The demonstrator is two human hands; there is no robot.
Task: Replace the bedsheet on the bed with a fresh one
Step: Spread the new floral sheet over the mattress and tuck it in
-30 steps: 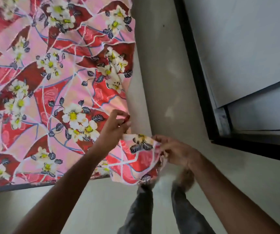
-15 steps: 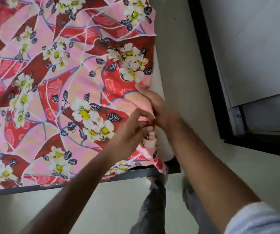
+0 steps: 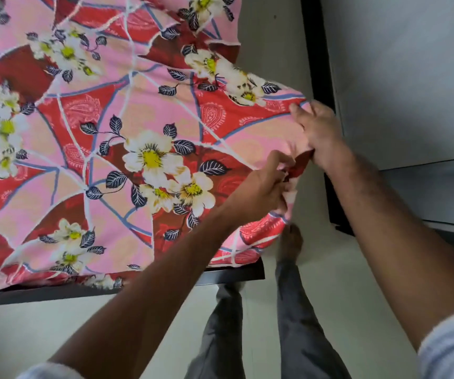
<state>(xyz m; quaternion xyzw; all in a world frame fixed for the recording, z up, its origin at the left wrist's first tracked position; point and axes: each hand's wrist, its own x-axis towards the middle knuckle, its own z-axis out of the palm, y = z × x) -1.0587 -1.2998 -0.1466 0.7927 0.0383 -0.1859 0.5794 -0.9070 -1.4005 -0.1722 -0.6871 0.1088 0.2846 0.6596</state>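
Right hand (image 3: 317,134) shifted outward, two hands gripping one bedsheet (image 3: 138,149)

One bedsheet (image 3: 127,149) covers the bed, pink and red with white flowers, filling the left and far part of the scene. One bed frame (image 3: 228,276) shows as a dark edge along its near side. Two hands are on the sheet's right corner: the left hand (image 3: 264,187) pinches the cloth, and the right hand (image 3: 317,132), just beyond it, grips the edge. Two sleeves, both pale: one near left (image 3: 53,372), one near right (image 3: 452,348). Two trouser legs (image 3: 299,324) stand on one pale floor (image 3: 56,332). One bare foot (image 3: 291,243) is visible; the other is hidden.
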